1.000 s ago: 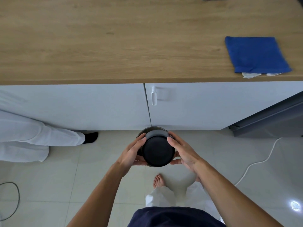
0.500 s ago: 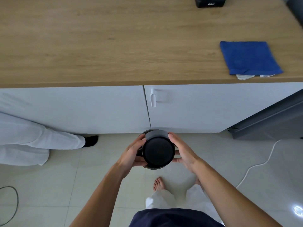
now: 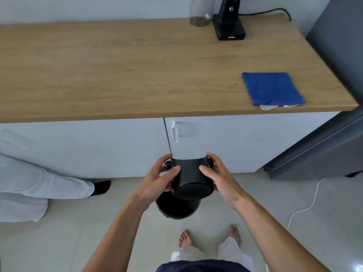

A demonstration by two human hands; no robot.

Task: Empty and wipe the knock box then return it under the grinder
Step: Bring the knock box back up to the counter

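Both hands are gripping the black knock box [image 3: 189,177] at its sides, the left hand [image 3: 159,178] and right hand [image 3: 218,176] wrapping it, thumbs on its wall. It is tilting with its base toward the camera, above a dark bin [image 3: 176,210] on the floor, which may be its target. Farther off, a blue cloth [image 3: 272,88] is lying on the table [image 3: 117,71], well apart from the grinder [image 3: 228,22] at the back.

Small white lettering, unreadable, on black grinder base [image 3: 231,30]
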